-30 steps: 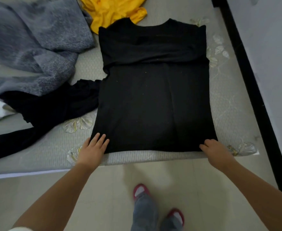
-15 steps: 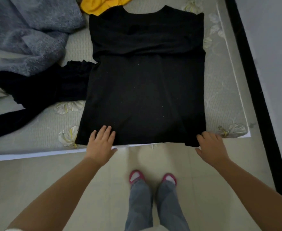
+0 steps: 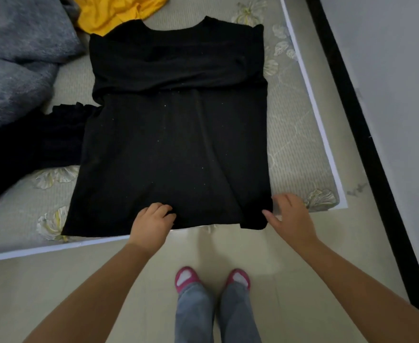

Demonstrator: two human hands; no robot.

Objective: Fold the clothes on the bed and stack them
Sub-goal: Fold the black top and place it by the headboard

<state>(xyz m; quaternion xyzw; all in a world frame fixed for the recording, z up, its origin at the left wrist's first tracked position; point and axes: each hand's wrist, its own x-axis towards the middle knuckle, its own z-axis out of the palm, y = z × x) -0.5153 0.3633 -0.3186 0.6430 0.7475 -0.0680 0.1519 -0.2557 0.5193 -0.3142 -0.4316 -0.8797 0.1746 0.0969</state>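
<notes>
Head view: grey blanket (image 3: 17, 65) far left on the bed (image 3: 300, 144), black shirt (image 3: 178, 134) spread flat at centre. Left hand (image 3: 151, 225) curls onto its hem, pinching fabric; right hand (image 3: 290, 216), fingers loose and spread, touches the hem's right corner.

Grey blanket (image 3: 17, 58) – cut off left; yellow garment (image 3: 114, 11) – top.
</notes>
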